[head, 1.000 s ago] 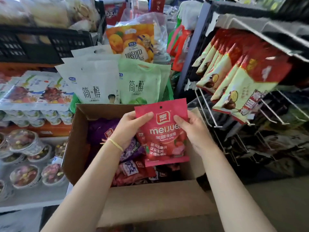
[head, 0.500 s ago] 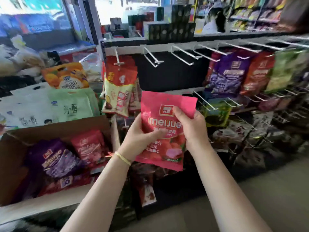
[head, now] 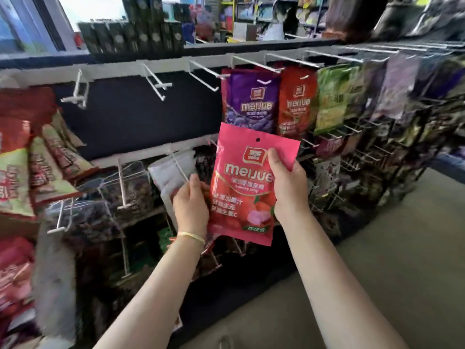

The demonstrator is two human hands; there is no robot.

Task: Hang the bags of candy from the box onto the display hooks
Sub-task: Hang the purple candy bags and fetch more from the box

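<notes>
Both grips pinch my pink lychee gummy bag [head: 247,182], right hand [head: 286,187] high and left hand [head: 192,205] low, keeping its punched hole [head: 257,140] clear below the empty display hook [head: 203,76].

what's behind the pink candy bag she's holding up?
Behind the pink candy bag: the display rack, with a purple bag and a red bag hanging above its top edge, and dark packets beside it. Whatever hangs directly behind is covered. Left hand and right hand hold it.
</notes>
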